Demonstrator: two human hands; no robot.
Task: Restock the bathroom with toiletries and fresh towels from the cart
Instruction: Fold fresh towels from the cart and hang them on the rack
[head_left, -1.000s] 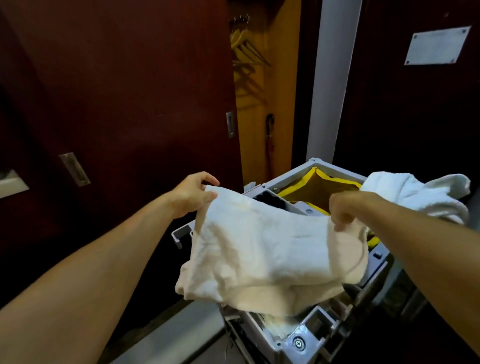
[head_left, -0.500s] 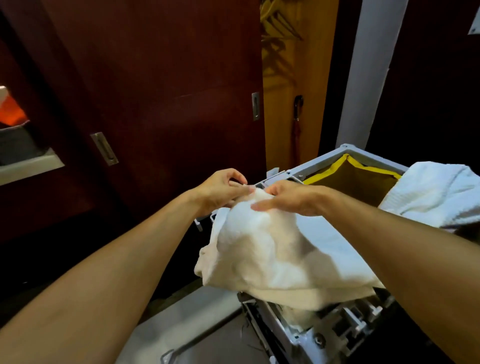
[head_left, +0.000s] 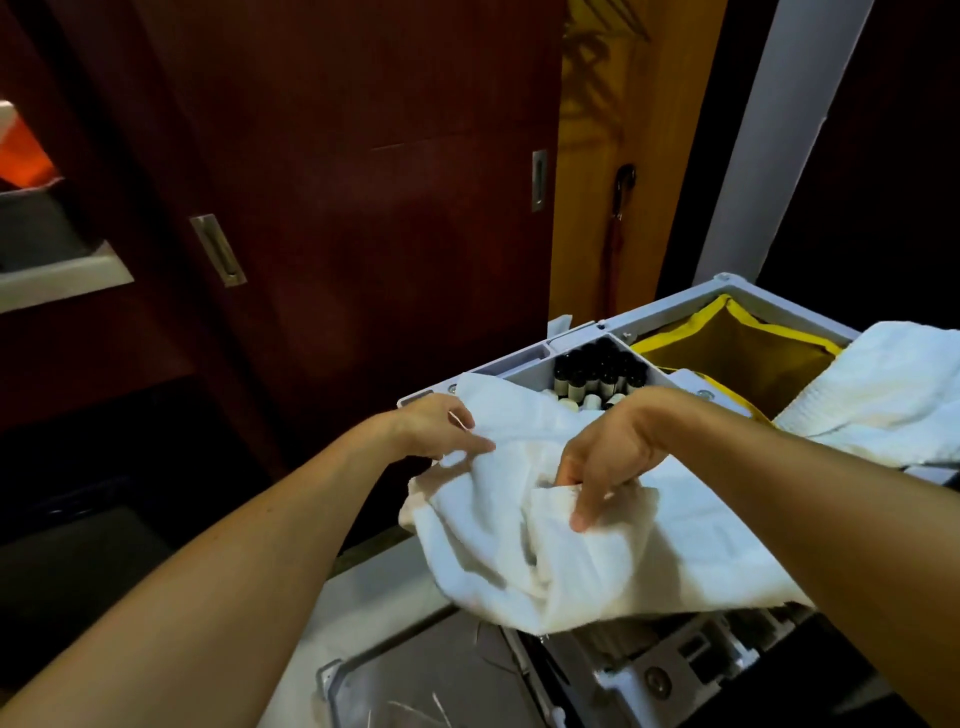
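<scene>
Since half a second before, the hands had drawn apart along the white towel, which lay bunched over the grey cart. The left hand pinched its edge, the right hand gripped a fold, little dark bottles just behind.

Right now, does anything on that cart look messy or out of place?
Only mildly: a second white towel lies bunched, draped over the rim of the yellow-lined bag. Nothing looks spilled or damaged.
</scene>
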